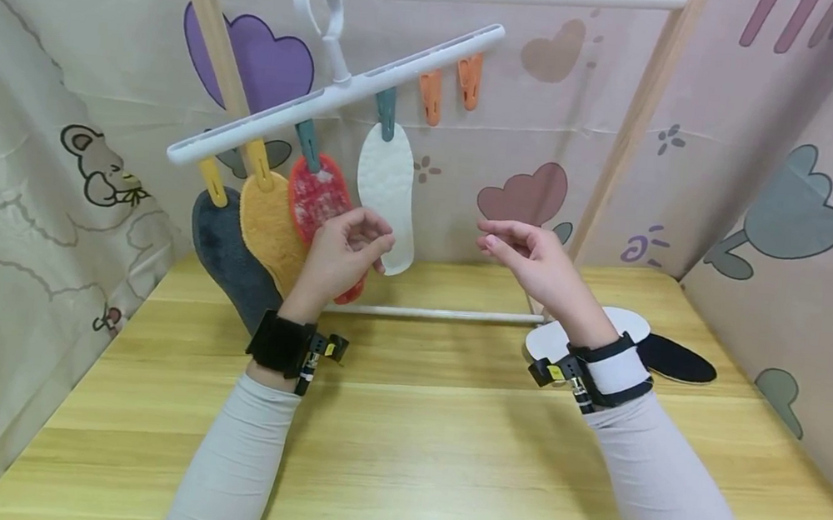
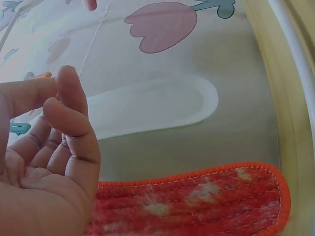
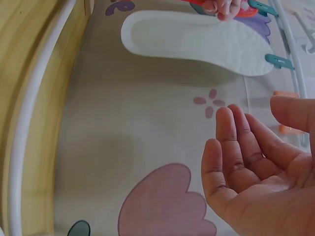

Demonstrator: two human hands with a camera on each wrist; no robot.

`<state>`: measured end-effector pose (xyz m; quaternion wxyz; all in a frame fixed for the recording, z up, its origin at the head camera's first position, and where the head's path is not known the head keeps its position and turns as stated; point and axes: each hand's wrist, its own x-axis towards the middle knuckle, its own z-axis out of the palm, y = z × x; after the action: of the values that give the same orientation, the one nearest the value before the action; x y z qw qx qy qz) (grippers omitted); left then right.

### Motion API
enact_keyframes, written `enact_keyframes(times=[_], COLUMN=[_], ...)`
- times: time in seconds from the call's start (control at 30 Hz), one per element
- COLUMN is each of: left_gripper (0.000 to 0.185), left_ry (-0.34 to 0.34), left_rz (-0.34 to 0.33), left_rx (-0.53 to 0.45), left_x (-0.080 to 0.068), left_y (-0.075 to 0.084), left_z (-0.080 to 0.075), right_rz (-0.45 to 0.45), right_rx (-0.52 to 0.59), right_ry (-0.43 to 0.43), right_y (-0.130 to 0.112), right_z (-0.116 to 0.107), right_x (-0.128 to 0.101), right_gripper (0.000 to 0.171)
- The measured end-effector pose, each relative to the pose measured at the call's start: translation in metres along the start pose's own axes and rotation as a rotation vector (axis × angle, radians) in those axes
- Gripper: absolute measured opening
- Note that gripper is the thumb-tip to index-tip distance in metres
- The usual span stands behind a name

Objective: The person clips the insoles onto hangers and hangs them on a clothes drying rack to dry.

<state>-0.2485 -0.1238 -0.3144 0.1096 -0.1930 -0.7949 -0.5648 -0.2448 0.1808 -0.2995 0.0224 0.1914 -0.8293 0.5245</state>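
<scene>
Your left hand (image 1: 345, 249) and right hand (image 1: 530, 258) hovered loosely curled, holding nothing (each beside the pegged white insole (image 1: 388, 194)), seemingly clear of it

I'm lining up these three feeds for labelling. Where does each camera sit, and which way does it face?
Head: worn on the head, looking forward and down at the clip hanger, table, both hands and sleeves.
Left wrist: at the left hand, facing past its loosely curled, empty fingers to the red insole and white insole.
Right wrist: at the right hand, facing past its open palm to the curtain.
Shared: the white insole shows in all three views.
</scene>
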Motion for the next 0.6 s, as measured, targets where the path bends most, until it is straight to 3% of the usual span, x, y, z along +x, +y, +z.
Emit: enact_keyframes(times=[0.13, 0.6], left_gripper=[0.016, 0.012], left_ry=[-0.006, -0.044], left_rz=[-0.013, 0.036], left_rx=[0.006, 0.049], left_x=[0.0, 0.001], left_y=[0.0, -0.004], left_z=[0.003, 0.019], right_rz=[-0.002, 0.017], right_rx=[-0.022, -0.085], right_ry=[0.0, 0.017], right_y=[0.005, 0.026], right_z=[-0.008, -0.036], right_x=[-0.008, -0.031], right_gripper=[0.042, 0.041])
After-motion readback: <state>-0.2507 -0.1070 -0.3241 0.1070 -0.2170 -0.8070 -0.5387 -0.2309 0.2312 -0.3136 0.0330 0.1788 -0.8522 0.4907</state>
